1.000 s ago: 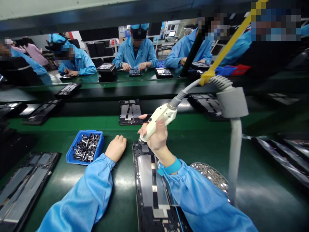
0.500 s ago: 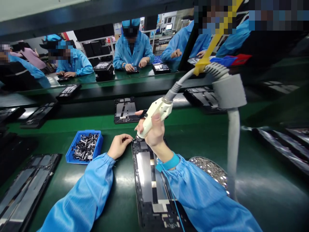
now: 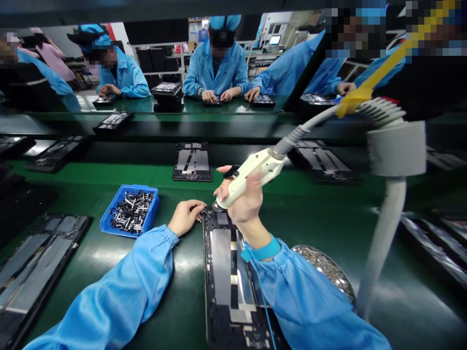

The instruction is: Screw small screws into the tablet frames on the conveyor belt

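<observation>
My right hand (image 3: 247, 201) is wrapped round a cream-coloured electric screwdriver (image 3: 251, 170), which leans down to the left with its dark nose near the top edge of an opened tablet (image 3: 221, 257). The tablet lies on the bench with its inner side up, partly hidden by my right sleeve. At the tablet's upper left corner, my left hand (image 3: 187, 217) is closed in a pinch. Whatever sits between its fingertips is too small to make out. A blue bin (image 3: 104, 226) of small black-and-silver parts (image 3: 133, 211) stands left of that hand.
A round dish of screws (image 3: 324, 267) is beside my right sleeve. A grey cable (image 3: 383, 243) rises on the right, tied with a yellow strap (image 3: 386, 68). Another opened tablet (image 3: 40, 267) lies at left; one more (image 3: 192, 163) lies ahead. Co-workers (image 3: 217, 68) sit opposite.
My left hand, earlier resting curled beside the bin, has moved right to the tablet's corner and closed in a pinch. The screwdriver stays near the tablet's top edge. The view has shifted slightly.
</observation>
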{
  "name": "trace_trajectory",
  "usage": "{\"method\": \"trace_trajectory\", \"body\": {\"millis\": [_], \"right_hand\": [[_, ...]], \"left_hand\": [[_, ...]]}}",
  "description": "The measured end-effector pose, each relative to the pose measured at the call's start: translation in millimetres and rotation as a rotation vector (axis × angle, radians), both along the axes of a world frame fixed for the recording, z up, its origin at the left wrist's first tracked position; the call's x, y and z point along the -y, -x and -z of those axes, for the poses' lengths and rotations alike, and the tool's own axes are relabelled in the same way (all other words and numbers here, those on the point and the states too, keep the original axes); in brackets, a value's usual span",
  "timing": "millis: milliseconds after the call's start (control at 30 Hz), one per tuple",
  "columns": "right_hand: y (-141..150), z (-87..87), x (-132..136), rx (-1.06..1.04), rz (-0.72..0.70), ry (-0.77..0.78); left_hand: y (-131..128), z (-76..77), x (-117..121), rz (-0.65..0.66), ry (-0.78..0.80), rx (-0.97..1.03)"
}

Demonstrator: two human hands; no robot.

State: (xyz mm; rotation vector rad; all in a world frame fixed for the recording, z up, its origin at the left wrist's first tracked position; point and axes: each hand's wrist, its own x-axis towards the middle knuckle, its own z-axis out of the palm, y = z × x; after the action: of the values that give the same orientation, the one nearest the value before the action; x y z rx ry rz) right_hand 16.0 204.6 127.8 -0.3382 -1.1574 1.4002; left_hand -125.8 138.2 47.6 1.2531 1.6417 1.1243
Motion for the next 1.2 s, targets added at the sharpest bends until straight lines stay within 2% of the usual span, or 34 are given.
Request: {"method": "trace_trajectory", "body": {"millis": [367,633,1000,1200], "right_hand": [[1.1,-1.3,1.3,-0.005,0.024,0.040],[1.3,1.9,1.9,-0.001,0.003,0.029],[10.3,11.6,2.2,0.056,0.004,0.041],[15.7,15.4,2.4,0.123,0.013,0.084]], "left_hand": [[8.7,-3.3,0.2,0.065,0.046,0.196],[-3.7,-8.5,-1.1,0.022,0.031,0.187],[-7.4,-16.7,-10.4,-0.011,0.139,0.283],[-8.0,-13.3,-10.9,-0.008,0.141,0.288]]}}
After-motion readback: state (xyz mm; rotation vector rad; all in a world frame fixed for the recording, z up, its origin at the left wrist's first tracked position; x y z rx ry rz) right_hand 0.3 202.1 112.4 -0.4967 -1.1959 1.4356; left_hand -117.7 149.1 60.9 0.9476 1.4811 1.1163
